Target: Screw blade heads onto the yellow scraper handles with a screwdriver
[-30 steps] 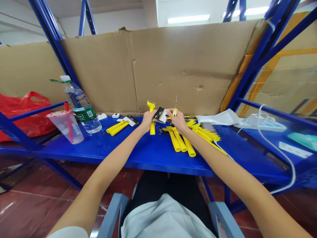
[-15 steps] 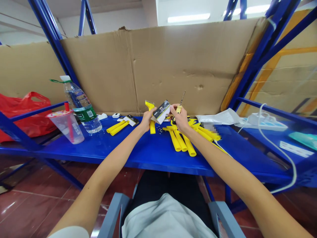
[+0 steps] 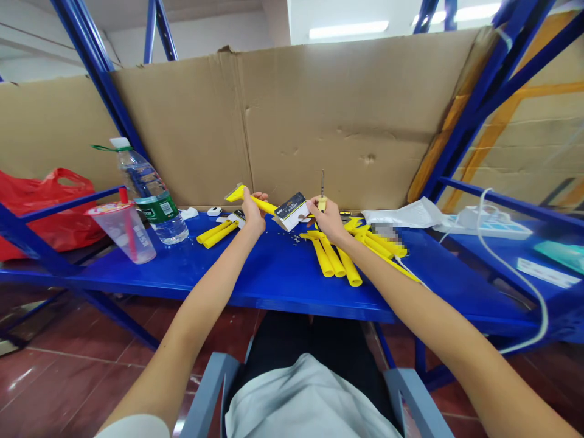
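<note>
My left hand [image 3: 253,214] is closed around a yellow scraper [image 3: 263,205], whose wide head points left and whose handle end points right. The handle end meets a folded black-and-white printed card [image 3: 292,210]; whether it is inside the fold I cannot tell. My right hand [image 3: 329,218] pinches the card's right edge and also keeps a screwdriver [image 3: 322,204] with a yellow handle, its shaft pointing up. Several yellow scrapers [image 3: 335,261] lie under and beside my right wrist. Small metal bits [image 3: 295,238] are scattered on the blue table [image 3: 274,274] below the card.
Two yellow scrapers [image 3: 216,233] with a card lie left of my left hand. Farther left stand a water bottle [image 3: 157,204] and a plastic cup [image 3: 125,228] with a red straw. A white plastic bag [image 3: 401,214] and a cable [image 3: 515,267] are at right. Cardboard [image 3: 319,121] closes the back.
My left hand has moved left and turned the scraper from nearly upright to nearly level, handle end toward the card. The card has shifted slightly down and left, and the screwdriver is more upright.
</note>
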Motion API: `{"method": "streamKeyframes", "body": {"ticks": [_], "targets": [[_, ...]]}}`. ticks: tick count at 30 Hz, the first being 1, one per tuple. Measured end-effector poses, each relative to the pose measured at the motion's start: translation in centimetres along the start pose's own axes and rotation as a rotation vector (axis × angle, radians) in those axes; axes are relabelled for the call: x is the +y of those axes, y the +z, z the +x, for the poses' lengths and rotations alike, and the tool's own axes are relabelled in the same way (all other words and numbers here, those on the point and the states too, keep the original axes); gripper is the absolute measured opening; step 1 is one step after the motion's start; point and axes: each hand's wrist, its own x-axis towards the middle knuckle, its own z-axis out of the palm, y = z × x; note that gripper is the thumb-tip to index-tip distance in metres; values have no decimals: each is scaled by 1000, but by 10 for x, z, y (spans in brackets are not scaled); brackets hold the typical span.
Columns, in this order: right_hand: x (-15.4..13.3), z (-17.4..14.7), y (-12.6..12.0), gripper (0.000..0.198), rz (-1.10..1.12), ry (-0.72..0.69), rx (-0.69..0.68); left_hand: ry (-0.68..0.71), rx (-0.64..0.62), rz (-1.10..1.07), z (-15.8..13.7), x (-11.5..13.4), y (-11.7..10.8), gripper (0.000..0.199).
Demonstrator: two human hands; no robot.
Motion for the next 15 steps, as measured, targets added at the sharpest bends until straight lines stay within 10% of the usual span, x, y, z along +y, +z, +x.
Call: {"method": "streamKeyframes", "body": {"ticks": [15], "targets": [[0, -5, 4, 41, -109, 35, -62, -36, -13, -40, -5, 0, 2, 54]]}}
